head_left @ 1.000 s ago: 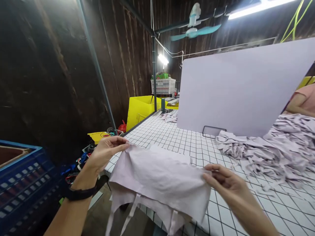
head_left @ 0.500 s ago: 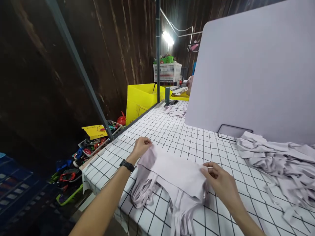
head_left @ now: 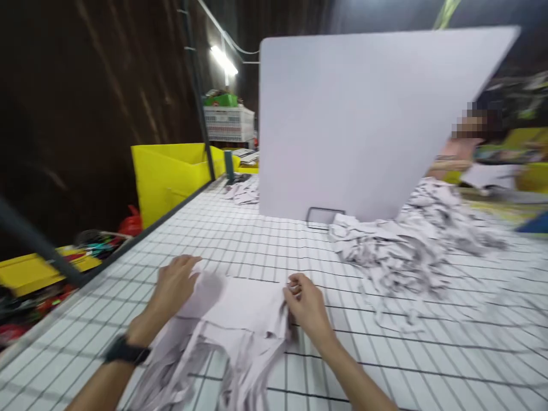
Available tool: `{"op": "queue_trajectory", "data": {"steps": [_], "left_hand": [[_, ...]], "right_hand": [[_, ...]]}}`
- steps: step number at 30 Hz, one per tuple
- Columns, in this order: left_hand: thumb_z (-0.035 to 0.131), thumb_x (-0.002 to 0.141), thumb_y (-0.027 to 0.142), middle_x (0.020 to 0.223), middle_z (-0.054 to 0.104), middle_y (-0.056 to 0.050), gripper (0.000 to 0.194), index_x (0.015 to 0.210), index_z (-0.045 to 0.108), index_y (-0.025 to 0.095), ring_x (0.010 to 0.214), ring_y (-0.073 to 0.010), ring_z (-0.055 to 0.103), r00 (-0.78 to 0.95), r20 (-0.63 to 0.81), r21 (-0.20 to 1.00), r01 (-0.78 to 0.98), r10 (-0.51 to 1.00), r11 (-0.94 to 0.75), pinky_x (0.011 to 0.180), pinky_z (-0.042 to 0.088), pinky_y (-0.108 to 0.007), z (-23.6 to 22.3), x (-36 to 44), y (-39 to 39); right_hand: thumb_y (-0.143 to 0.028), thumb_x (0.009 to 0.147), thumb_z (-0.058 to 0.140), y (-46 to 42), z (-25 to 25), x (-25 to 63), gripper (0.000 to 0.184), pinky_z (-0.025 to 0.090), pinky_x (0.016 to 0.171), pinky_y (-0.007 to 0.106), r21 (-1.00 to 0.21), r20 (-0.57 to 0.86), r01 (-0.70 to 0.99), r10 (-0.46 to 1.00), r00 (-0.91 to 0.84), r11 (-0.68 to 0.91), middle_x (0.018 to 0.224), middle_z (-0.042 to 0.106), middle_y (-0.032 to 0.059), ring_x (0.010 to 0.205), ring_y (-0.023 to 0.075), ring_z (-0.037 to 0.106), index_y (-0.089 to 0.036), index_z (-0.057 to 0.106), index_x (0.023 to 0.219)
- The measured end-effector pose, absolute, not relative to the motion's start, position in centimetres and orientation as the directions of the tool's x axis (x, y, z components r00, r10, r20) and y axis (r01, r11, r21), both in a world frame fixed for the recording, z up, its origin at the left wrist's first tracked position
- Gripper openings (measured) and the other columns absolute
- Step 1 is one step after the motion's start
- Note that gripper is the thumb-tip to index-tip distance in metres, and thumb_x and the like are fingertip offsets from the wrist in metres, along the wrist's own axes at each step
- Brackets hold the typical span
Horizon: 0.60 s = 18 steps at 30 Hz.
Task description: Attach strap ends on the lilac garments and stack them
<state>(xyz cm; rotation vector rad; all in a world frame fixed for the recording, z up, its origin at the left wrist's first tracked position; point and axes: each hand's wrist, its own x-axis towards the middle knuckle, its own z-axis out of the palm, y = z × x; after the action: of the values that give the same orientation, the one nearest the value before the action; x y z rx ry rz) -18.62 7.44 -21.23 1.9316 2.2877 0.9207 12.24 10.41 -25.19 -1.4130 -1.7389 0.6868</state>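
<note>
A stack of pale lilac strappy fabric tops (head_left: 248, 302) lies in front of me on the white table with black grid lines (head_left: 222, 228); the straps trail toward the near edge. At its upper left corner is my left hand (head_left: 175, 285), thumb and fingers apart, a dark band on that wrist. My right hand (head_left: 308, 305) pinches the upper right corner of the top piece, its fingertips curled together. Motion blurs the fabric between the hands.
Behind stands a big pale board (head_left: 351, 125) by a black wire stand (head_left: 325, 218). A heap of similar fabric pieces (head_left: 394, 245) lies right. A yellow box (head_left: 171, 177) stands beyond the left edge. Another person (head_left: 460, 148) is behind the board at right.
My view has swung to the right, bringing the fabric heap and another person into sight. My left hand has opened from its pinch at the corner; my right hand stays at its corner.
</note>
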Motion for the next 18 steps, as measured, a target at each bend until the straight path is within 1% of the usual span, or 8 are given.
{"op": "queue_trajectory", "data": {"steps": [2,4,7,8,10,12,15,18], "left_hand": [[0.043,0.09,0.032,0.114,0.072,-0.012,0.032,0.107,0.069,0.023,0.11,-0.0356,0.062,-0.127,0.435,0.298,0.955,0.891,-0.009,0.092,0.048,-0.055,-21.4,-17.8,7.1],[0.041,0.093,0.038,0.115,0.072,-0.008,0.034,0.108,0.07,0.028,0.111,-0.0345,0.062,-0.037,0.5,0.271,0.956,0.865,-0.116,0.093,0.049,-0.054,-21.8,-16.3,6.7],[0.048,0.093,0.041,0.116,0.072,-0.007,0.03,0.105,0.073,0.03,0.11,-0.0337,0.064,0.054,0.527,0.327,0.908,0.848,-0.261,0.094,0.052,-0.054,-22.2,-12.4,6.1],[0.049,0.093,0.04,0.117,0.071,-0.008,0.029,0.104,0.074,0.03,0.11,-0.0335,0.064,0.073,0.518,0.358,0.886,0.852,-0.294,0.094,0.053,-0.054,-22.2,-10.8,6.0],[0.05,0.094,0.038,0.12,0.07,-0.007,0.027,0.104,0.075,0.031,0.112,-0.0323,0.063,0.12,0.472,0.425,0.837,0.873,-0.345,0.092,0.055,-0.053,-22.2,-7.3,6.0],[0.05,0.096,0.035,0.12,0.069,-0.007,0.026,0.103,0.074,0.031,0.113,-0.0309,0.062,0.179,0.434,0.481,0.783,0.883,-0.395,0.089,0.057,-0.051,-22.4,-3.7,6.3],[0.051,0.093,0.028,0.117,0.068,-0.009,0.022,0.098,0.073,0.029,0.11,-0.0308,0.061,0.297,0.449,0.49,0.707,0.843,-0.51,0.085,0.057,-0.048,-23.3,1.8,7.2],[0.06,0.084,0.02,0.108,0.069,-0.011,0.018,0.096,0.072,0.026,0.1,-0.0304,0.061,0.377,0.475,0.467,0.658,0.795,-0.591,0.081,0.055,-0.047,-24.8,6.7,8.3]], "right_hand": [[-0.035,0.086,0.057,10.9,-24.9,14.5,0.015,0.057,0.068,0.029,-0.76,0.275,0.597,0.96,-0.06,0.255,0.094,0.074,0.0037,0.075,0.0189,0.072,-0.024,0.067,0.09],[-0.031,0.091,0.056,11.9,-24.3,18.0,0.016,0.057,0.07,0.031,-0.718,0.309,0.658,0.951,0.007,0.228,0.096,0.074,0.005,0.077,0.0189,0.071,-0.022,0.068,0.089],[-0.026,0.097,0.058,15.1,-22.8,24.6,0.015,0.057,0.079,0.037,-0.665,0.347,0.738,0.923,0.167,0.117,0.098,0.072,0.0074,0.081,0.0197,0.069,-0.016,0.069,0.095],[-0.028,0.098,0.061,16.5,-22.2,26.7,0.015,0.057,0.083,0.04,-0.651,0.359,0.755,0.908,0.217,0.078,0.102,0.071,0.0071,0.087,0.0202,0.069,-0.015,0.068,0.102],[-0.033,0.099,0.064,19.5,-21.0,30.1,0.026,0.057,0.088,0.043,-0.634,0.375,0.773,0.879,0.294,0.012,0.12,0.067,0.0084,0.101,0.0222,0.067,-0.017,0.065,0.119],[-0.034,0.099,0.064,22.6,-19.9,32.2,0.032,0.057,0.091,0.045,-0.627,0.368,0.777,0.862,0.35,-0.048,0.129,0.064,0.0098,0.108,0.0241,0.066,-0.018,0.063,0.127],[-0.034,0.099,0.065,26.3,-18.7,33.3,0.034,0.057,0.091,0.046,-0.639,0.304,0.757,0.857,0.415,-0.14,0.131,0.063,0.0106,0.109,0.0251,0.066,-0.018,0.062,0.129],[-0.034,0.098,0.065,28.7,-18.2,32.7,0.035,0.057,0.091,0.047,-0.673,0.216,0.713,0.87,0.443,-0.196,0.131,0.063,0.0104,0.109,0.0253,0.066,-0.018,0.061,0.13]]}}
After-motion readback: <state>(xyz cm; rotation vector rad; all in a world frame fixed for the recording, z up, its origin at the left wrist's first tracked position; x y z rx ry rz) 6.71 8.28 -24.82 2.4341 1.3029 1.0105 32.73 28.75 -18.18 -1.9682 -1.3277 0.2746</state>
